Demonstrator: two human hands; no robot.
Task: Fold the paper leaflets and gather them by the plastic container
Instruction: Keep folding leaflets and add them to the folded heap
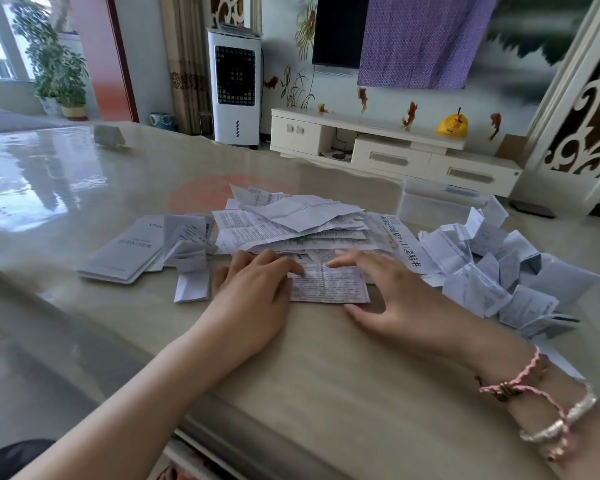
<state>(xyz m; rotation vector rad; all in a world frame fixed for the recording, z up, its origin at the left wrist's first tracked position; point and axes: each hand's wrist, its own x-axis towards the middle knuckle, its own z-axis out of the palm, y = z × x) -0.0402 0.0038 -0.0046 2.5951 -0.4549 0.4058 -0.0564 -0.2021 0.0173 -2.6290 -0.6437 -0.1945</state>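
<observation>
On the glossy surface (326, 375), the loose pile of unfolded papers (291, 223) sits beyond a heap of folded leaflets (492, 271) beside the plastic container (437, 206). The leaflet (329, 284) in hand probably wants its edges squared before creasing. Both the left hand (253, 296) and right hand (392, 292) lie flat, fingers extended, pressing it.

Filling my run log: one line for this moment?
step: folding | left hand: pressing leaflet | right hand: on leaflet | folded pile: beside plastic container

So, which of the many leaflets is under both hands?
The small printed leaflet at the near edge of the central pile. The left hand and the right hand both rest on it; no other paper is touched.
</observation>
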